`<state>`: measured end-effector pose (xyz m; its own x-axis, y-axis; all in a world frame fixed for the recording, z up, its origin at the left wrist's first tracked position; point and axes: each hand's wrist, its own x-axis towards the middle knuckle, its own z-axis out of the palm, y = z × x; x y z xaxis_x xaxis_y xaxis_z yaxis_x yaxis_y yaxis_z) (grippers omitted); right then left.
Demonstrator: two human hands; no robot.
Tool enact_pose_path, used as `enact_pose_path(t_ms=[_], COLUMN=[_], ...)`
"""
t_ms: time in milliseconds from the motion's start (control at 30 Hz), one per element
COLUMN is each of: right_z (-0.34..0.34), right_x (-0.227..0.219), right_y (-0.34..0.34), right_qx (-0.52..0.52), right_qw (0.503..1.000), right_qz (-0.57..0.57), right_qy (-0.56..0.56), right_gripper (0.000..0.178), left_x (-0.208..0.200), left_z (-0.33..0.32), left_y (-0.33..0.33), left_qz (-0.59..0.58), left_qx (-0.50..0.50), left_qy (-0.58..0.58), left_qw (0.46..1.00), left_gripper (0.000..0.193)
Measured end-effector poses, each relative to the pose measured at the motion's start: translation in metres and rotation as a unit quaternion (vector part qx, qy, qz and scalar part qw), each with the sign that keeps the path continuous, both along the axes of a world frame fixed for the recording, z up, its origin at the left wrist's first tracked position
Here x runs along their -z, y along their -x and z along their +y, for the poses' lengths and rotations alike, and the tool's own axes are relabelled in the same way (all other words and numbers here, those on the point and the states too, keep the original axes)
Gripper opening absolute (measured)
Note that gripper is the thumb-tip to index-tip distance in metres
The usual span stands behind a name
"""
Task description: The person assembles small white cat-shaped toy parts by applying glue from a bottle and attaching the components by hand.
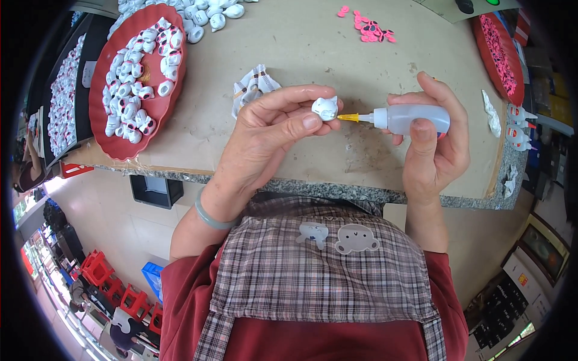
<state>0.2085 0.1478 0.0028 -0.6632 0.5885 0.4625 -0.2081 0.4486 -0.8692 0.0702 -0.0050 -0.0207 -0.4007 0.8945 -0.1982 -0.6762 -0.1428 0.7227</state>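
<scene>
Between the thumb and fingers of my left hand [271, 126] is a small white cat-shaped head figurine [325, 109] with pointed ears. My right hand [436, 144] grips a translucent squeeze bottle [415, 118] lying sideways, with a white cap and a yellow needle-like tip [349, 117]. That tip points left and meets or nearly meets the figurine's lower right side; I cannot tell which. Just behind my left hand a crumpled checked cloth [256, 84] rests on the table [289, 42].
A red scalloped tray [101, 129] at the left holds many white and pink figurines. More white figurines [205, 12] are heaped behind it. Small pink pieces [373, 29] lie at the back. On the right are a red tray [490, 51] of pink pieces and glue bottles [519, 137].
</scene>
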Motion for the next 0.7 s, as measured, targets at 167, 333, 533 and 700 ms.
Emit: enact_pose_path(t_ms=[167,333,533,700], right_z=[0.0004,0.0012,0.0014,-0.0003], right_x=[-0.0002,-0.0006,-0.0002,-0.0025], right_y=[0.0013,0.0006,0.0017,0.0026], right_qx=[-0.002,-0.012,-0.013,-0.014], right_qw=[1.0,1.0,1.0,0.998], right_qz=[0.001,-0.014,-0.02,-0.049], right_qy=[-0.008,-0.016,-0.02,-0.026], right_gripper=[0.035,0.035,0.034,0.042], left_x=[-0.001,0.0013,0.0039,0.0036], left_z=[0.0002,0.0008,0.0013,0.0026], left_y=[0.0001,0.0002,0.0002,-0.0014], left_qz=[-0.004,0.001,0.023,0.017], left_qx=[-0.001,0.0,0.006,0.008], left_qy=[0.008,0.009,0.011,0.014], left_qw=[1.0,1.0,1.0,1.0], left_gripper=[0.033,0.032,0.034,0.034])
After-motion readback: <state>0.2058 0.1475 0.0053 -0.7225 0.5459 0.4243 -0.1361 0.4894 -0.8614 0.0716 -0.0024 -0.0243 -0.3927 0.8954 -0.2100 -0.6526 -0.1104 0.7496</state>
